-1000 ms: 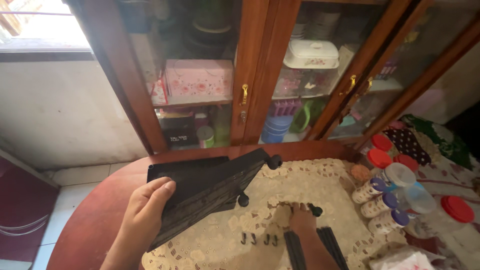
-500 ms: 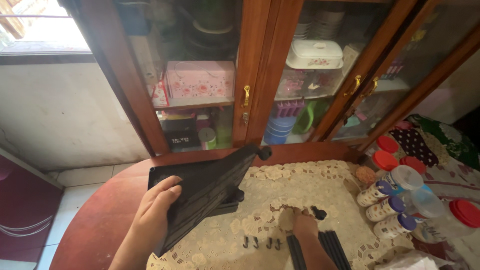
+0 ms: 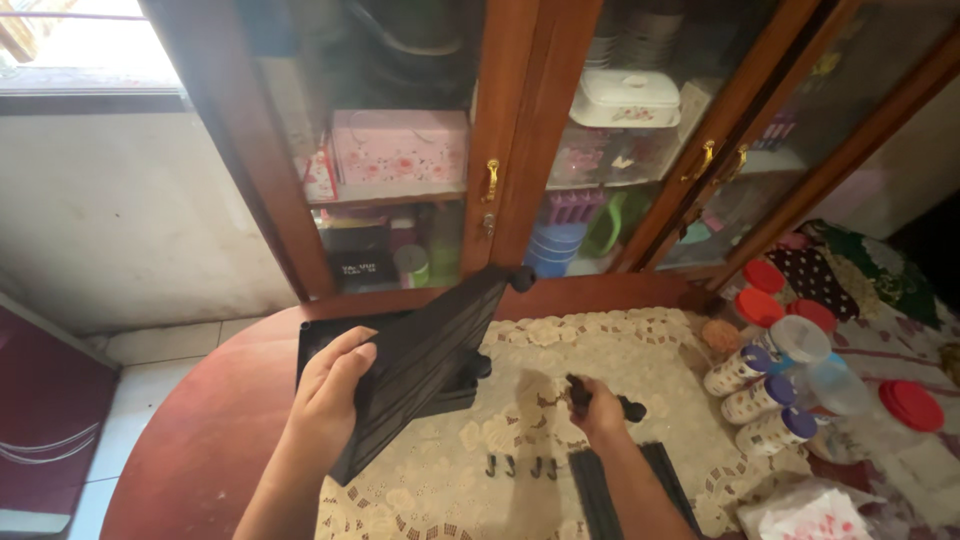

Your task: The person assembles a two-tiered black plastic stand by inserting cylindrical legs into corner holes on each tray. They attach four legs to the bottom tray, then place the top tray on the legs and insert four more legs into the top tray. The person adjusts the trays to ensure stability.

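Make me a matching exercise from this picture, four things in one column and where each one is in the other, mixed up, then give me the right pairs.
Things:
1. black slatted panel
2. small black rod piece
3. four small black pegs
4. jars with purple lids

Places:
A. standing at the right edge of the table
B. lying on the lace cloth between the two arms
C. held tilted in the left hand
D. gripped in the right hand

Pairs: 1-C, 2-D, 3-B, 4-A
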